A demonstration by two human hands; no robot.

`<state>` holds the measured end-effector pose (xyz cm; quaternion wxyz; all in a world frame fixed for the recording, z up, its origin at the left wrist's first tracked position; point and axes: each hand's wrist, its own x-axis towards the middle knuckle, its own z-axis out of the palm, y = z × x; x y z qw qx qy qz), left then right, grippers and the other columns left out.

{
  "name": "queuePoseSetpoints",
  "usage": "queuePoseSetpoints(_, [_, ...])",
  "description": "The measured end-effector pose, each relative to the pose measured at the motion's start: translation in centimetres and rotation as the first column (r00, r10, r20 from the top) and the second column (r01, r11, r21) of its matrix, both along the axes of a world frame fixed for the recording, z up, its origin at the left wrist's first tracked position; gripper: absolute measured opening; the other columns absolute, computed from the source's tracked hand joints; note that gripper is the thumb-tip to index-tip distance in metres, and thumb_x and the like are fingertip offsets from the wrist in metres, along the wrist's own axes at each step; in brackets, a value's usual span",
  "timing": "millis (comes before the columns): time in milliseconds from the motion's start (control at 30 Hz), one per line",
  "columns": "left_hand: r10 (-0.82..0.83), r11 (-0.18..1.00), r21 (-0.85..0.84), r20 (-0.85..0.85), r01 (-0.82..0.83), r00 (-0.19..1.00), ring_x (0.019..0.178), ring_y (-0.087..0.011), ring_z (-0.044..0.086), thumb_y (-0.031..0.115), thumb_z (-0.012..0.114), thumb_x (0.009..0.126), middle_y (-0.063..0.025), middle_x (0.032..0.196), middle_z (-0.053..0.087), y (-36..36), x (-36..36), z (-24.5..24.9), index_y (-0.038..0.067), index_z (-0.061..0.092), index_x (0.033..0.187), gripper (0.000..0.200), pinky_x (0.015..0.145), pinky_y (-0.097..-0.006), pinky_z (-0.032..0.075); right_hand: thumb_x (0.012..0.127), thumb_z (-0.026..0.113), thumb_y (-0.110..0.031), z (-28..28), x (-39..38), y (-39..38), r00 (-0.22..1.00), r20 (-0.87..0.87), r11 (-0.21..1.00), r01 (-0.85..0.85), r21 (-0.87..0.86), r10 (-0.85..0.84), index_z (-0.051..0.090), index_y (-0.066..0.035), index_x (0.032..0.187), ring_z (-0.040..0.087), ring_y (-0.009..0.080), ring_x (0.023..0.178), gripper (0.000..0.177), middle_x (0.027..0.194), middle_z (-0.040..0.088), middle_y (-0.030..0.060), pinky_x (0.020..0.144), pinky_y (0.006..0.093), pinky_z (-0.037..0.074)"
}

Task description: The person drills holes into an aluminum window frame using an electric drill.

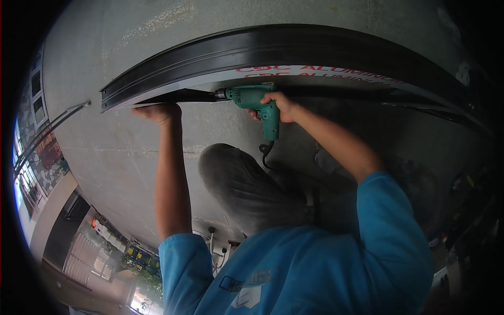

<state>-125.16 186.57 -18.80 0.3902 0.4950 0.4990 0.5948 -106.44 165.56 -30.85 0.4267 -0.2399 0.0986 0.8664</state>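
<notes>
A long dark metal profile (273, 50) lies across the floor in front of me, with a white strip (210, 79) printed in red letters along its near side. My right hand (278, 106) is wrapped round the handle of a green corded drill (254, 96). The drill's chuck points left, close to a dark inner edge of the profile; its tip is hard to make out. Near the profile's left end, my left hand (157, 113) is against the underside, its fingers partly hidden by the edge.
Grey floor (105, 136) spreads around the profile. Another thin metal bar (50, 128) lies at the far left. My bent knee (226, 168) is just below the drill, whose cord (266, 157) hangs beside it. Dim clutter (462, 184) lies at the right.
</notes>
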Motion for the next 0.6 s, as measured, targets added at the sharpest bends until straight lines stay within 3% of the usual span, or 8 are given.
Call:
queuePoseSetpoints(67, [-0.005, 1.000, 0.019, 0.004, 0.005, 1.000, 0.111, -0.0261, 0.054, 0.034, 0.042, 0.096, -0.0070, 0.115, 0.052, 0.3, 0.0, 0.0, 0.009, 0.045, 0.119, 0.034, 0.094, -0.0431, 0.049, 0.075, 0.056, -0.022, 0.3, 0.3, 0.1, 0.999, 0.018, 0.999, 0.028, 0.032, -0.028, 0.054, 0.006, 0.119, 0.063, 0.0235, 0.089, 0.052, 0.101, 0.063, 0.0169, 0.085, 0.0378, 0.053])
queuePoseSetpoints(133, [-0.021, 0.991, -0.120, 0.259, 0.054, 0.966, 0.110, -0.0259, 0.054, 0.032, 0.045, 0.096, -0.0077, 0.114, 0.052, 0.2, 0.2, 0.7, 0.009, 0.046, 0.118, 0.033, 0.094, -0.0430, 0.049, 0.075, 0.058, -0.023, 0.3, -0.1, -0.1, 0.999, 0.012, 0.999, 0.048, 0.018, -0.048, 0.055, 0.005, 0.117, 0.063, 0.0222, 0.087, 0.051, 0.099, 0.063, 0.0159, 0.084, 0.0368, 0.053])
queuePoseSetpoints(233, [0.005, 0.999, -0.052, 0.126, 0.002, 0.992, 0.108, -0.0257, 0.055, 0.029, 0.047, 0.095, -0.0080, 0.114, 0.053, 0.1, 0.2, 0.3, 0.008, 0.046, 0.118, 0.031, 0.093, -0.0423, 0.049, 0.075, 0.061, -0.026, 0.8, -0.9, 0.1, 0.991, 0.120, 0.998, 0.056, 0.009, -0.056, 0.059, 0.003, 0.111, 0.061, 0.0181, 0.077, 0.045, 0.094, 0.064, 0.0138, 0.073, 0.0335, 0.053])
queuePoseSetpoints(333, [-0.045, 0.999, -0.020, 0.165, 0.049, 0.985, 0.107, -0.0250, 0.056, 0.025, 0.050, 0.094, -0.0085, 0.115, 0.053, 0.4, -0.5, -0.2, 0.008, 0.046, 0.118, 0.030, 0.092, -0.0417, 0.050, 0.075, 0.062, -0.026, 0.3, -0.6, 0.3, 0.984, 0.178, 0.999, 0.025, 0.025, -0.029, 0.059, 0.002, 0.109, 0.060, 0.0175, 0.073, 0.044, 0.092, 0.064, 0.0137, 0.068, 0.0334, 0.052])
queuePoseSetpoints(433, [-0.052, 0.998, 0.041, 0.055, 0.050, 0.997, 0.105, -0.0242, 0.056, 0.022, 0.050, 0.093, -0.0083, 0.112, 0.053, 0.5, -0.9, -0.4, 0.007, 0.047, 0.116, 0.027, 0.091, -0.0415, 0.051, 0.077, 0.059, -0.025, -0.2, -0.5, 0.4, 0.981, 0.192, 0.999, -0.026, 0.040, 0.017, 0.054, 0.004, 0.119, 0.059, 0.0171, 0.075, 0.051, 0.098, 0.062, 0.0141, 0.072, 0.0339, 0.052])
queuePoseSetpoints(567, [0.022, 0.996, 0.083, 0.025, -0.024, 0.999, 0.101, -0.0235, 0.058, 0.019, 0.051, 0.092, -0.0084, 0.108, 0.055, 0.1, -0.4, -0.1, 0.006, 0.050, 0.112, 0.023, 0.089, -0.0410, 0.051, 0.077, 0.059, -0.024, -0.1, -0.9, 0.2, 0.980, 0.197, 1.000, -0.024, 0.008, 0.022, 0.055, 0.004, 0.118, 0.059, 0.0171, 0.074, 0.050, 0.098, 0.062, 0.0140, 0.072, 0.0335, 0.052])
queuePoseSetpoints(600, [-0.003, 0.999, 0.047, 0.081, -0.001, 0.997, 0.099, -0.0235, 0.058, 0.018, 0.051, 0.092, -0.0084, 0.106, 0.056, 0.2, -0.3, 0.1, 0.006, 0.051, 0.110, 0.022, 0.088, -0.0409, 0.052, 0.077, 0.059, -0.024, -0.1, -1.0, 0.2, 0.981, 0.194, 1.000, -0.009, -0.006, 0.010, 0.055, 0.004, 0.118, 0.059, 0.0171, 0.073, 0.049, 0.098, 0.062, 0.0140, 0.072, 0.0333, 0.052])
